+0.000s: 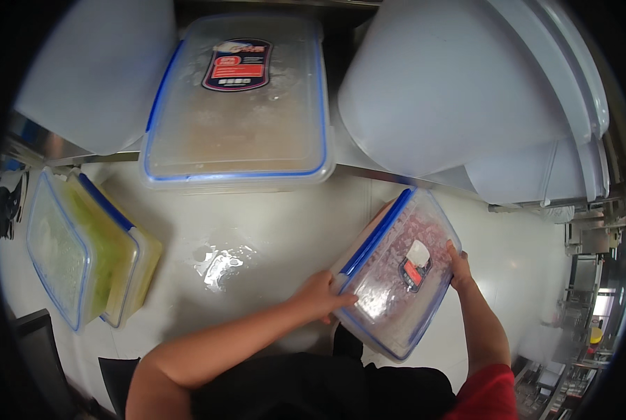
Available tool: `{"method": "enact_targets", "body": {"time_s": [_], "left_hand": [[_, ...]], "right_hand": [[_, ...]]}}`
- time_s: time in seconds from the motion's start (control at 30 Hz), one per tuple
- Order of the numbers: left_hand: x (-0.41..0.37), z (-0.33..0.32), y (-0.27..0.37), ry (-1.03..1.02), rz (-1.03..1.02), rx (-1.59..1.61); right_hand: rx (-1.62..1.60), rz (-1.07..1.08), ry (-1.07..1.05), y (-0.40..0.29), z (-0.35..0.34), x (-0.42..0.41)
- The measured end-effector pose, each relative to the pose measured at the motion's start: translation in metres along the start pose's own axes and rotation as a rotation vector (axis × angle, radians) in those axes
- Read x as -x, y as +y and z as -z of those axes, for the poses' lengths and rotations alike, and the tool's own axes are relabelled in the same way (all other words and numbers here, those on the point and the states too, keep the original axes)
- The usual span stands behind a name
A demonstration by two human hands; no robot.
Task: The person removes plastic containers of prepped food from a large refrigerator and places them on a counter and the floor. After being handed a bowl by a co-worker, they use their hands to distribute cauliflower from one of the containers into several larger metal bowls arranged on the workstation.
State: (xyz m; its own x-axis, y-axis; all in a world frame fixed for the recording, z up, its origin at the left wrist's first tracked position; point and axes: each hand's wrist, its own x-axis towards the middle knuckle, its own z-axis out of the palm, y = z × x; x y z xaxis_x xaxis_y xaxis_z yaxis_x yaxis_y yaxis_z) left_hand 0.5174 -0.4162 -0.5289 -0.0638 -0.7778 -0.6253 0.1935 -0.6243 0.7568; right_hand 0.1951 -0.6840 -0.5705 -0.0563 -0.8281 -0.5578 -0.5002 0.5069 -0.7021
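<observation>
A clear plastic food container [391,262] with a lidded top and blue clip is tilted between my two hands. Pinkish, frosty contents show through its lid, which bears a partly torn label [415,273]. My left hand [326,296] grips its near left edge, thumb over the lid. On the far right edge, my right hand [460,265] has its fingers bent around the rim. Ahead of me, a large clear container [244,131] with a blue-sealed lid and a label rests on a metal shelf [344,136], holding something pale brown.
At left, two clear containers, one with green contents [82,252] and one yellowish [139,262], lean on the pale floor [271,226]. A wet patch [221,265] glistens between. White plastic buckets [449,89] stand at right, another large white tub [103,68] at left.
</observation>
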Motion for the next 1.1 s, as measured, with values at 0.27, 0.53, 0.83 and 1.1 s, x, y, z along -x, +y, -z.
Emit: {"method": "enact_targets", "body": {"time_s": [0.27, 0.53, 0.83, 1.1], "left_hand": [[0.082, 0.072, -0.014, 0.064, 0.143, 0.083], [0.167, 0.108, -0.137, 0.173, 0.248, 0.047], [0.213, 0.084, -0.195, 0.231, 0.339, 0.352], [0.199, 0.131, -0.174, 0.619, 0.287, 0.471]], "right_hand": [[0.124, 0.026, -0.169, -0.035, -0.103, 0.045], [0.238, 0.339, -0.465, -0.053, -0.226, 0.098], [0.167, 0.312, -0.861, -0.107, -0.343, 0.151], [0.412, 0.261, -0.900, -0.046, -0.304, 0.168]]}}
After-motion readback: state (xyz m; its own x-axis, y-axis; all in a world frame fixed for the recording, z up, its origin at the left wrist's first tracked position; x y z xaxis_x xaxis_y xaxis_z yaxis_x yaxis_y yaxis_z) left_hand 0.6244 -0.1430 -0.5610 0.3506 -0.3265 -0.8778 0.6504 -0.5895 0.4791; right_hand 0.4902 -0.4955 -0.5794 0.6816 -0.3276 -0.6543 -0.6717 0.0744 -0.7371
